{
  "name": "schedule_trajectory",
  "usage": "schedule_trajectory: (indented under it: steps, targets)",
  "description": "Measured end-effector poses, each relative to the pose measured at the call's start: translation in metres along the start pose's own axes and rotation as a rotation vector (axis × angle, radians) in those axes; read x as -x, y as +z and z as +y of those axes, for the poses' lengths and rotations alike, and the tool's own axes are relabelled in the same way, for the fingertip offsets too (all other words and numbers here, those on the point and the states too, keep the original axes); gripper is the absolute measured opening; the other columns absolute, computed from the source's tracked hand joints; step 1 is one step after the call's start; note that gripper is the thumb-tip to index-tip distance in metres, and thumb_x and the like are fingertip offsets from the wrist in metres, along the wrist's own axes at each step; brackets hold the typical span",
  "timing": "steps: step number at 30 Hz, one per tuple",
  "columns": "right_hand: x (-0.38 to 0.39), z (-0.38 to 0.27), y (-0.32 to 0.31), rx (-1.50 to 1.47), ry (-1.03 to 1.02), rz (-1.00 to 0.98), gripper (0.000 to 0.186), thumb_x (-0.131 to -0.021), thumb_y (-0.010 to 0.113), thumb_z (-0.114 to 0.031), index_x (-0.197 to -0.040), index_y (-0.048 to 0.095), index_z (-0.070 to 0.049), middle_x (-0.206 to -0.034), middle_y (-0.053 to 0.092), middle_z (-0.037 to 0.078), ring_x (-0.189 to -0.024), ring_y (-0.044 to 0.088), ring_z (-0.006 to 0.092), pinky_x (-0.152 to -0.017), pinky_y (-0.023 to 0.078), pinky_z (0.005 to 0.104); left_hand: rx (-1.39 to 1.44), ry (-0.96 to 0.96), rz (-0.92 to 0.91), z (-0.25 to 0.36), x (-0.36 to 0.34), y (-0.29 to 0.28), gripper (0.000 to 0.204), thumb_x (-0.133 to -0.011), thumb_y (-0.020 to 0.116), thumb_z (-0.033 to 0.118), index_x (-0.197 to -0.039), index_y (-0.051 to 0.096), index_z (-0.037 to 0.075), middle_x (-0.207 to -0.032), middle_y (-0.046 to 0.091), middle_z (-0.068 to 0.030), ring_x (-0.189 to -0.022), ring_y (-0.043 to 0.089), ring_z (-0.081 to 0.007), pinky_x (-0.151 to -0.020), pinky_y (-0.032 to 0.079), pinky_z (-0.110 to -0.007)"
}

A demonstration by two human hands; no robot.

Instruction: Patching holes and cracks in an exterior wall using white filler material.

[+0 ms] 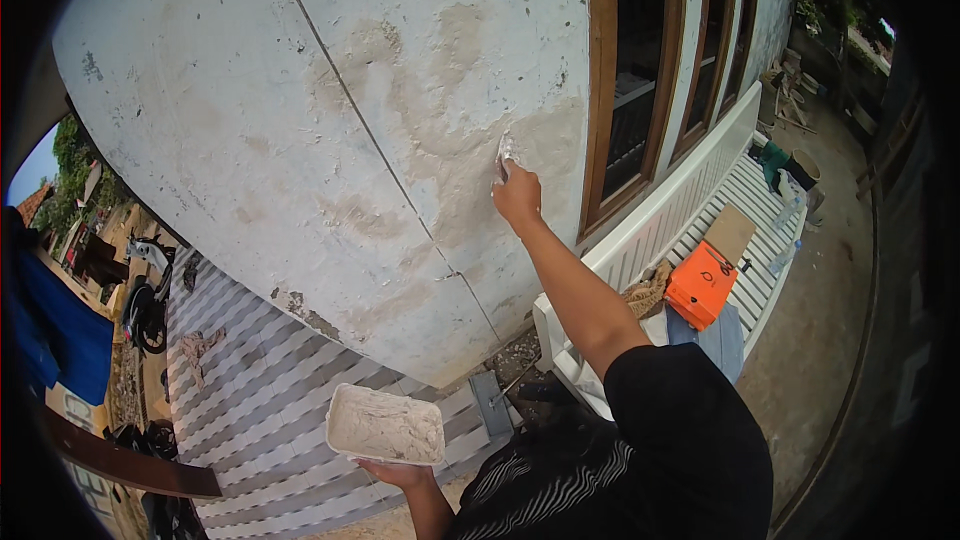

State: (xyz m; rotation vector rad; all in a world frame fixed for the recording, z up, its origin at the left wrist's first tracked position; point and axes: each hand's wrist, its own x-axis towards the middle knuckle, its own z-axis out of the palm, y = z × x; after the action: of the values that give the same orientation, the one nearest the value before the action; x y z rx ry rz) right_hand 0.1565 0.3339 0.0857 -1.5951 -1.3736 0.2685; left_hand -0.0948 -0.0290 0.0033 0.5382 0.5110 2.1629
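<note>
A small putty knife, its blade smeared pale, is gripped in my right hand and lies against the weathered white wall, on a damp-looking beige patch of filler beside the window frame. My right arm is stretched up and forward. Low in front of me, my left hand holds a white rectangular tub of beige paste from underneath; its fingers are partly hidden by the tub.
A white slatted bench runs below the windows, bearing an orange box, a board and cloths. A long-handled tool lies at the wall's foot. A striped tiled floor and a motorbike are left; a concrete path is right.
</note>
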Motion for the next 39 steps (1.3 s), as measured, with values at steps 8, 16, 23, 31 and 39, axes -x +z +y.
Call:
schedule_trajectory:
  steps: [8,16,23,31,39]
  targets:
    - [0.185,-0.030,0.062,-0.054,-0.363,-0.620,0.026,-0.076,0.062,-0.011,-0.101,0.065,-0.005,-0.083,0.066,0.022,-0.080,0.064,0.0406,-0.073,0.051,0.0478,0.110,-0.036,0.142,0.025,0.011,-0.007,0.070,-0.094,0.029,0.063,-0.148,0.029,0.018,-0.147,0.039,-0.0100,-0.127,0.045,-0.0382,-0.101,0.039,-0.061]
    - [0.123,0.033,-0.022,-0.103,0.114,-0.327,0.033,-0.079,0.064,-0.012,-0.110,0.060,-0.001,-0.088,0.066,0.025,-0.083,0.065,0.0418,-0.074,0.051,0.0433,0.063,-0.031,0.135,0.049,0.026,-0.018,0.073,-0.093,0.031,0.064,-0.149,0.026,0.018,-0.149,0.035,-0.0107,-0.130,0.043,-0.0376,-0.103,0.039,-0.059]
    - [0.005,0.061,-0.014,0.064,0.231,-0.029,0.043,-0.078,0.068,-0.012,-0.118,0.057,0.000,-0.096,0.067,0.023,-0.093,0.065,0.0394,-0.083,0.052,0.0435,-0.023,0.046,0.181,0.056,0.029,-0.017,0.067,-0.097,0.025,0.061,-0.146,0.031,0.016,-0.145,0.041,-0.0115,-0.125,0.048,-0.0357,-0.101,0.043,-0.054]
    - [0.144,0.039,0.066,-0.098,-0.426,-0.441,0.026,-0.079,0.061,-0.010,-0.102,0.061,0.000,-0.082,0.065,0.021,-0.079,0.064,0.0385,-0.073,0.051,0.0464,-0.044,0.019,0.213,0.010,-0.002,0.017,0.067,-0.096,0.026,0.062,-0.146,0.031,0.017,-0.144,0.042,-0.0100,-0.124,0.049,-0.0351,-0.100,0.044,-0.055]
    - [0.033,0.106,-0.049,-0.064,0.050,-0.216,0.034,-0.080,0.065,-0.008,-0.110,0.059,0.005,-0.072,0.065,0.023,-0.071,0.068,0.0365,-0.066,0.052,0.0406,-0.032,-0.001,0.207,-0.038,-0.017,0.036,0.066,-0.096,0.027,0.061,-0.145,0.033,0.018,-0.144,0.042,-0.0095,-0.124,0.049,-0.0353,-0.100,0.043,-0.055]
